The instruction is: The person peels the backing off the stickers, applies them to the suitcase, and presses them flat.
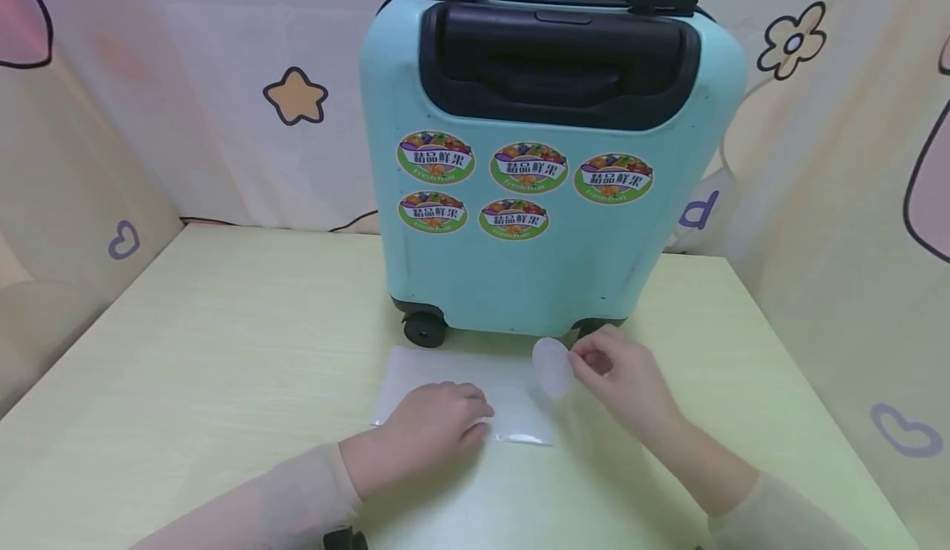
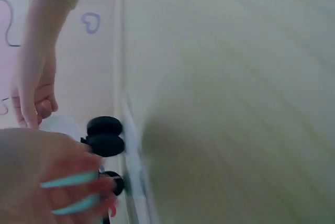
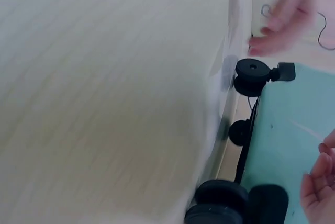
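Note:
In the head view my right hand [image 1: 623, 377] pinches the edge of an oval sticker [image 1: 552, 367] between thumb and fingertips, its pale blank side showing. The sticker is above the right end of a white glossy sheet [image 1: 523, 418] on the table. Over the sheet's middle is my left hand [image 1: 438, 418], its fingers loosely bent and partly hiding the sheet. In the left wrist view the fingers of that hand [image 2: 52, 169] are spread and blurred, with nothing seen in them. Behind stands a light blue suitcase [image 1: 564, 274], bearing several oval fruit stickers [image 1: 529, 167] in two rows.
The suitcase stands upright on black wheels [image 1: 425, 330] at the table's back, its black handle panel [image 1: 560, 63] near the top. A printed curtain [image 1: 245, 30] surrounds the pale table [image 1: 245, 327]. A thin cable [image 1: 356, 222] runs behind the table's rear edge.

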The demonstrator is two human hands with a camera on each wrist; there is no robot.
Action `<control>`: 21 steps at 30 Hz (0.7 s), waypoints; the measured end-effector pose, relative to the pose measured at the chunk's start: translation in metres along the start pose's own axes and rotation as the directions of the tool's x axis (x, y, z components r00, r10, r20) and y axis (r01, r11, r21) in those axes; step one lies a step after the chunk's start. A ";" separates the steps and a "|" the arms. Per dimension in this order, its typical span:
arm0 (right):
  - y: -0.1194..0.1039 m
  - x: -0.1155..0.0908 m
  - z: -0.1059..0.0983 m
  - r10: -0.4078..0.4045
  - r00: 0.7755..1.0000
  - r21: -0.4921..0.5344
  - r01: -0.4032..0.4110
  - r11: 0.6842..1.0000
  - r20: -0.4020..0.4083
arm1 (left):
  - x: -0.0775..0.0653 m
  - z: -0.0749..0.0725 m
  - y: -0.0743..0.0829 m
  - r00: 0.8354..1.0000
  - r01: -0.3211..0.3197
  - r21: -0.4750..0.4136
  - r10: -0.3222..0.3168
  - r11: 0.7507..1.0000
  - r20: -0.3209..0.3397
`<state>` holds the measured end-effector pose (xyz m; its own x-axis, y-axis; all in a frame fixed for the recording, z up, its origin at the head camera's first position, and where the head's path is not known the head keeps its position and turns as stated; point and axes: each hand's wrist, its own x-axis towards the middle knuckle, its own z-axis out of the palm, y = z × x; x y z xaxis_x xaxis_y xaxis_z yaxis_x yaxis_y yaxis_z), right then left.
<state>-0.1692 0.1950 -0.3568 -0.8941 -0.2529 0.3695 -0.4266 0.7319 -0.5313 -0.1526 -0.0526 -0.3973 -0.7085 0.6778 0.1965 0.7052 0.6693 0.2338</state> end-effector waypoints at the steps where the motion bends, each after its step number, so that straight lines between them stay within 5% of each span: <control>1: -0.002 0.000 0.002 -0.061 0.998 -0.023 0.060 0.998 -0.035 | 0.002 -0.002 0.002 1.000 0.024 -0.134 -0.027 0.991 -0.015; 2: -0.004 0.000 0.003 -0.141 0.987 -0.056 0.137 0.989 -0.072 | 0.004 -0.005 0.005 0.998 0.051 -0.284 -0.060 0.957 -0.024; 3: -0.006 0.001 0.005 -0.233 0.966 -0.095 0.223 0.970 -0.112 | 0.006 -0.007 0.008 0.995 0.073 -0.443 -0.094 0.894 -0.027; 6: -0.011 0.004 0.011 -0.508 0.840 -0.257 0.457 0.851 -0.189 | 0.012 -0.015 0.015 0.971 0.156 -0.799 -0.240 0.581 0.014; 8: -0.017 0.006 0.012 -0.652 0.730 -0.345 0.570 0.746 -0.205 | 0.015 -0.017 0.017 0.942 0.190 -0.902 -0.330 0.389 0.056; 9: -0.020 0.007 0.013 -0.705 0.678 -0.372 0.612 0.698 -0.207 | 0.016 -0.017 0.017 0.927 0.203 -0.928 -0.368 0.314 0.078; 11: -0.027 0.008 0.014 -0.791 0.578 -0.416 0.680 0.604 -0.202 | 0.018 -0.018 0.017 0.890 0.235 -0.949 -0.439 0.210 0.124; 13: -0.033 0.008 0.014 -0.854 0.484 -0.450 0.730 0.515 -0.193 | 0.019 -0.017 0.017 0.863 0.251 -0.957 -0.481 0.147 0.153; 15: -0.037 0.007 0.014 -0.890 0.422 -0.474 0.756 0.451 -0.174 | 0.020 -0.016 0.017 0.844 0.262 -0.957 -0.510 0.126 0.164; 18: -0.038 0.004 0.015 -0.907 0.400 -0.483 0.773 0.413 -0.136 | 0.020 -0.015 0.016 0.834 0.262 -0.955 -0.531 0.142 0.150; 21: -0.034 0.003 0.018 -0.903 0.414 -0.454 0.786 0.421 -0.120 | 0.021 -0.015 0.016 0.837 0.249 -0.950 -0.535 0.189 0.113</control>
<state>-0.1601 0.1579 -0.3507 0.0317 -0.6890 0.7241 -0.8202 0.3960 0.4128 -0.1566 -0.0328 -0.3754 -0.9674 0.2439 -0.0685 -0.0691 0.0060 0.9976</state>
